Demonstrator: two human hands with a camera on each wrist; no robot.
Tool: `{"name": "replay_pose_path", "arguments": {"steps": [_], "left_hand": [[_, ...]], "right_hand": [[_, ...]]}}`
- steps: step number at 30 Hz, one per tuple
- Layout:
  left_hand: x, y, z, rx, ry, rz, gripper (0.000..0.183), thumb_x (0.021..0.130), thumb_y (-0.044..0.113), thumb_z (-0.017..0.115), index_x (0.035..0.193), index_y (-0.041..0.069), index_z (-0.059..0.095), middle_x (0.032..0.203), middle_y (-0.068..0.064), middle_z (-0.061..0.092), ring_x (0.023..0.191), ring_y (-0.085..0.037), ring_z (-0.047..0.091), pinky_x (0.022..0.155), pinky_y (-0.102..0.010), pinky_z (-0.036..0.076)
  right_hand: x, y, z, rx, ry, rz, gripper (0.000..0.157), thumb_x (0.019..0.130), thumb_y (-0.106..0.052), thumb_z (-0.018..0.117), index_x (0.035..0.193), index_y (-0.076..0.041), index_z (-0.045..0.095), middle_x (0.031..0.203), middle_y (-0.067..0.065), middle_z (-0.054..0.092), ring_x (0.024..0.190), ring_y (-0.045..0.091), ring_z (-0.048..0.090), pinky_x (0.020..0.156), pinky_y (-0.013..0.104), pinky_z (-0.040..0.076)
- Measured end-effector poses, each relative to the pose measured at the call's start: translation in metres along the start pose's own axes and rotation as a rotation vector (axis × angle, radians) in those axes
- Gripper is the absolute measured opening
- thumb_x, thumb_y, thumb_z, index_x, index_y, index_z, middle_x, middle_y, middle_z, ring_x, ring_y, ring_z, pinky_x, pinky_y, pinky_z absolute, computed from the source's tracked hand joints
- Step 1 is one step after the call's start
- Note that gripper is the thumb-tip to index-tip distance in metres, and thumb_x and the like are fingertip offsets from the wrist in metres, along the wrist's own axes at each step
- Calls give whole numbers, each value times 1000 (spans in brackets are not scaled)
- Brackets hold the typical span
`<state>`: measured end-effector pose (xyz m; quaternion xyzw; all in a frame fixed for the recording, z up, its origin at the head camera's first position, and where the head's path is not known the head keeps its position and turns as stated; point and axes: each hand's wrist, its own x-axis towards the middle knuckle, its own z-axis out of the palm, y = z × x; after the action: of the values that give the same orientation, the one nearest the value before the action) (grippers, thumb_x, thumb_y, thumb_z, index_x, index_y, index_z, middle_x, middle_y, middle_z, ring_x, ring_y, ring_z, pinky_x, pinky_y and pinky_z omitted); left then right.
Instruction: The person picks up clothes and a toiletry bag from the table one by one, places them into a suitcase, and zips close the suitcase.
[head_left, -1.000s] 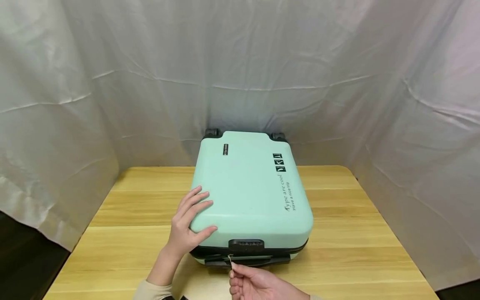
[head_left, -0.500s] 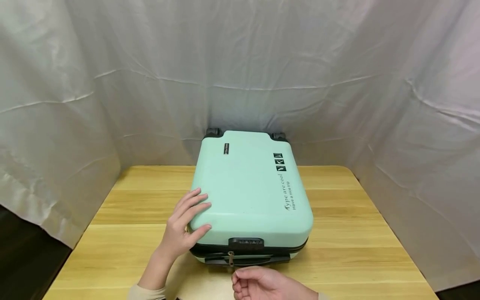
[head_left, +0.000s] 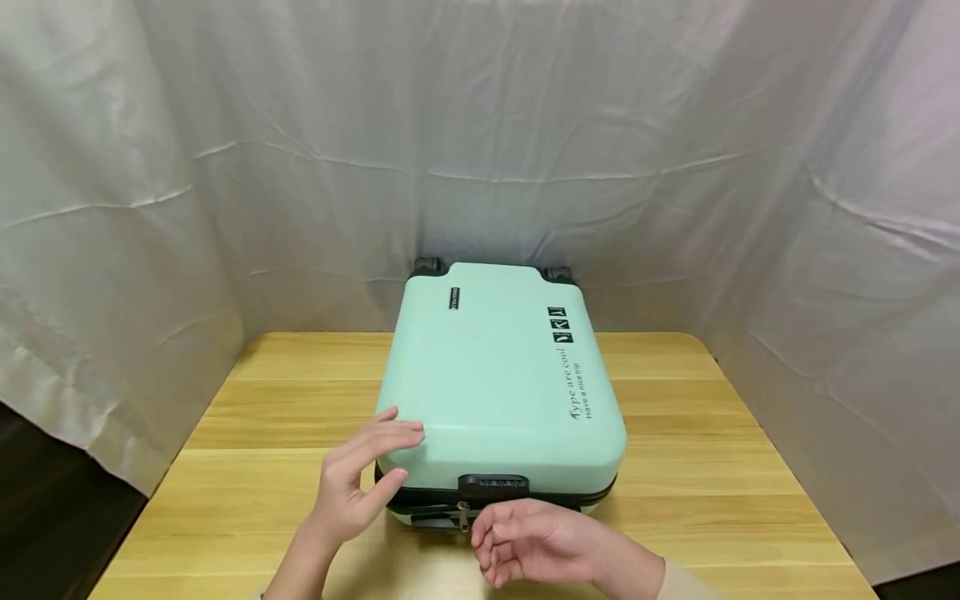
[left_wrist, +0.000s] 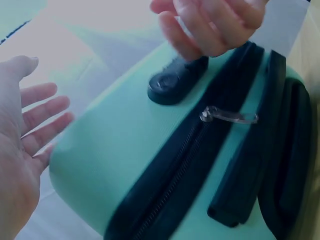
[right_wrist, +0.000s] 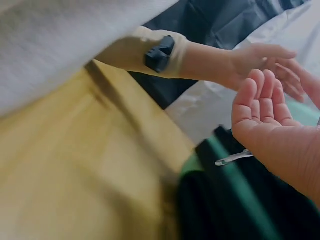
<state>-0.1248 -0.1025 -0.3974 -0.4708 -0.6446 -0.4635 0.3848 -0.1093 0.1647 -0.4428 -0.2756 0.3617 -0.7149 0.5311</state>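
A mint-green hard-shell suitcase [head_left: 495, 375] lies flat on the table, its front side toward me. My left hand [head_left: 348, 483] is by its near left corner, fingers extended and fingertips overlapping the shell's edge in the head view. In front of the suitcase, my right hand [head_left: 536, 542] has loosely curled fingers with nothing in them. Left of those fingers the metal zipper pull [head_left: 463, 517] hangs down. Above it sits the black combination lock [head_left: 493, 486]. The left wrist view shows the black zipper [left_wrist: 170, 195] and the black carry handle [left_wrist: 245, 160], which my right hand partly hides in the head view.
The wooden table [head_left: 697, 467] extends on both sides of the suitcase. Pale grey cloth [head_left: 525, 150] hangs behind and at both sides. Two black wheels, including the left one [head_left: 429, 267], face the back cloth.
My right hand has let go of the zipper pull and risen slightly to the right, toward the lock. My left hand has drawn back a little toward me from the shell.
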Motion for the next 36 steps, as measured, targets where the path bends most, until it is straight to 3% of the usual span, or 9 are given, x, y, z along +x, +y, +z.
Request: {"name": "replay_pose_path", "arguments": {"steps": [4, 8, 13, 17, 20, 24, 27, 31, 36], "left_hand": [[2, 7, 0, -178, -24, -12, 22, 92, 1, 59, 110, -10, 66, 108, -15, 72, 111, -22, 67, 108, -34, 45], [-2, 16, -2, -374, -120, -94, 27, 94, -2, 53, 119, -9, 62, 111, -16, 71, 110, -22, 67, 98, -32, 52], [-11, 19, -7, -637, -387, -301, 36, 97, -4, 47, 132, -6, 53, 116, -23, 66, 109, -25, 66, 95, -37, 54], [-20, 17, -6, -797, -604, -473, 37, 99, -3, 46, 135, -7, 48, 119, -32, 61, 114, -28, 64, 101, -40, 51], [-28, 15, -3, -859, -725, -556, 37, 99, -2, 46, 135, -9, 47, 120, -36, 58, 115, -33, 64, 102, -41, 50], [-40, 13, 1, -881, -845, -710, 39, 103, 13, 44, 137, -6, 47, 122, -34, 59, 116, -29, 64, 102, -38, 50], [-48, 9, 1, -856, -902, -814, 45, 105, 25, 41, 139, -5, 46, 125, -31, 60, 119, -23, 63, 104, -35, 48], [-56, 5, -2, -833, -950, -895, 54, 105, 35, 39, 141, -6, 45, 128, -29, 59, 123, -20, 60, 106, -29, 45], [-63, 3, 1, -861, -1015, -1032, 55, 105, 34, 40, 145, -4, 40, 135, -27, 55, 127, -14, 56, 106, -22, 42]], "right_hand": [[-4, -19, 5, -113, -56, -47, 26, 102, -11, 38, 119, -14, 58, 109, -7, 66, 100, 5, 64, 90, 22, 52], [-11, -38, 9, -207, -51, -99, 24, 101, -10, 43, 121, -11, 55, 113, -4, 64, 104, 9, 63, 90, 22, 52], [-20, -59, 11, -319, -17, -222, 24, 100, -8, 46, 122, -6, 54, 114, -1, 63, 106, 13, 64, 92, 25, 52], [-28, -68, 11, -518, 85, -406, 22, 98, -1, 49, 119, -2, 54, 110, 2, 65, 102, 14, 65, 91, 28, 54], [-31, -71, 9, -880, 192, -619, 23, 92, 5, 56, 115, 2, 55, 105, 7, 64, 99, 15, 63, 91, 27, 53], [-28, -72, 2, -1664, 394, -899, 31, 89, -14, 70, 115, 1, 61, 109, 12, 62, 104, 22, 58, 96, 27, 47], [-23, -68, -5, -2091, 537, -944, 43, 90, -37, 68, 119, -6, 64, 117, 10, 62, 112, 26, 57, 100, 36, 45], [-20, -61, -13, -2330, 635, -880, 51, 93, -51, 58, 125, -12, 63, 123, 10, 63, 116, 28, 59, 97, 44, 46], [-15, -58, -13, -2402, 724, -860, 56, 92, -58, 55, 125, -13, 64, 124, 8, 64, 116, 27, 60, 95, 44, 48]]}}
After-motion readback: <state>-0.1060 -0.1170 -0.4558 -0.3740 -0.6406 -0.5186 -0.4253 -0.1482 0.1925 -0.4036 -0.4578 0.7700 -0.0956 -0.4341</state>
